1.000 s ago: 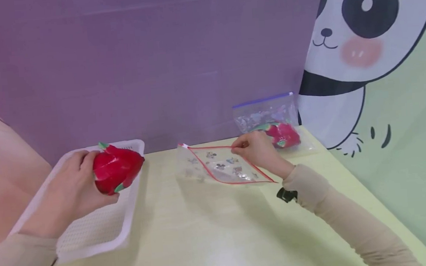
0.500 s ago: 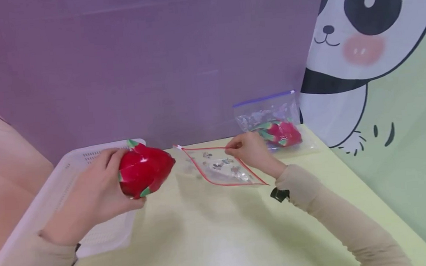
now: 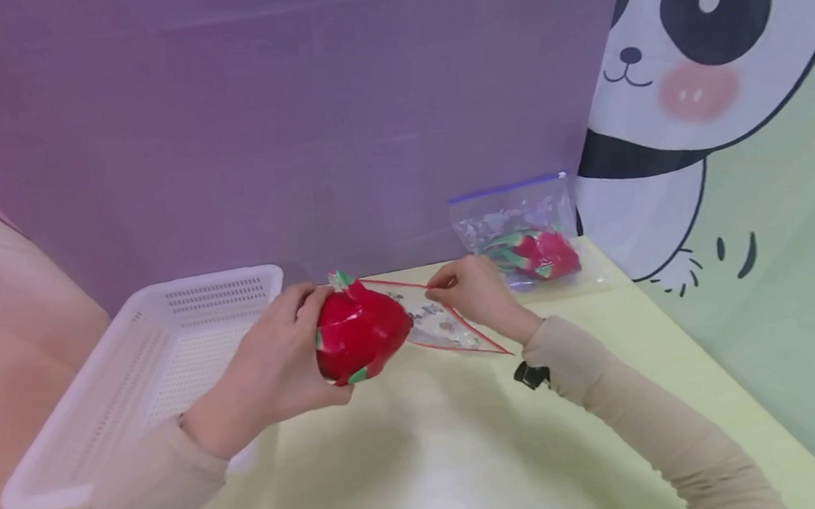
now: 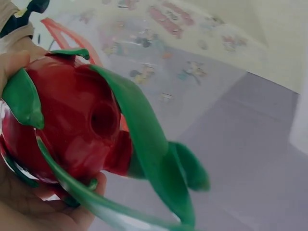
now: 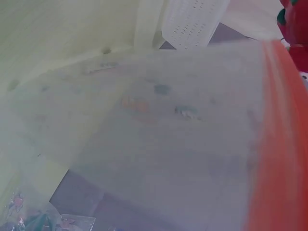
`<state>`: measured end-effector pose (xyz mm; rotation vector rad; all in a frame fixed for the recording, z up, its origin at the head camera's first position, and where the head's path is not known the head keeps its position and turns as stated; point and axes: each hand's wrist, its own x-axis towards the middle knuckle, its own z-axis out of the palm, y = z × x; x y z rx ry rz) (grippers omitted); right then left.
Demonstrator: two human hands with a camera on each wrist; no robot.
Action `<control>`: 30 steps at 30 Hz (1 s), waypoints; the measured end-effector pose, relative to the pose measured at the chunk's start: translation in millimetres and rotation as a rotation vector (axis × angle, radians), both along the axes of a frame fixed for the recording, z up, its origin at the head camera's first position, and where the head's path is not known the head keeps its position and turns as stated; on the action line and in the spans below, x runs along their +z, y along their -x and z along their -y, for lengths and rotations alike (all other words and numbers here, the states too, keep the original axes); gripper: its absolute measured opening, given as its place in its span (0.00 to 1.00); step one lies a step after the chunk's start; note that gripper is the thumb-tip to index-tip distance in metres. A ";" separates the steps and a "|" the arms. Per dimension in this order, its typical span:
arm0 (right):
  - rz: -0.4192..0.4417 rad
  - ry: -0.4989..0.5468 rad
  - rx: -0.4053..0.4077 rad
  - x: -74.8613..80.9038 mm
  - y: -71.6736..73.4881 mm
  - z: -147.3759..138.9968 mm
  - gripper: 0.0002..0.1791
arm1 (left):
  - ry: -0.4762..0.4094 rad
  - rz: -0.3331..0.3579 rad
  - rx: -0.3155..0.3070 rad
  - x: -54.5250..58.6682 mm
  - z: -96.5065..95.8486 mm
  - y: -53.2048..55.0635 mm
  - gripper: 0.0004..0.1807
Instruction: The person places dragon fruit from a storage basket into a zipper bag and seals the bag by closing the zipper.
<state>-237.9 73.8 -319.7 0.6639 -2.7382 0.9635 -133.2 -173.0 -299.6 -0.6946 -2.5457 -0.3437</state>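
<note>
Red dragon fruit (image 3: 362, 332) held before the red-rimmed bag (image 3: 448, 330)

Nearest us, the left hand (image 3: 273, 366) wraps its fingers and thumb around the fruit, which lies crosswise, its tapered end pointing right, over the bag's mouth; whether the 2 touch we cannot tell. Only from the left wrist do we see the hollow (image 4: 105, 119) in its blunt end and the trailing green leaves (image 4: 149, 134). Just beyond, the right hand (image 3: 479, 293) pinches the bag's rim. Bare table (image 3: 436, 457) spreads between the white basket (image 3: 215, 299) and the right sleeve (image 3: 660, 410). Near the far edge, 1 purple-zipped bag (image 3: 507, 214) holds another fruit (image 3: 548, 254).
</note>
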 end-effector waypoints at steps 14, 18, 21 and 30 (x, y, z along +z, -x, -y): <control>-0.032 -0.019 0.007 -3.6 2.2 -0.6 0.08 | 0.038 -0.005 -0.011 15.1 -37.2 3.3 0.53; -0.011 -0.008 0.019 -2.5 2.1 0.3 0.07 | 0.107 -0.058 0.009 7.0 -41.3 5.4 0.54; 0.002 -0.001 0.019 -0.9 1.9 0.6 0.07 | 0.164 -0.139 0.014 -2.5 -42.9 7.6 0.55; 0.056 0.068 0.012 6.1 -1.7 2.7 0.07 | 0.333 -0.320 -0.033 -30.4 -49.1 11.6 0.54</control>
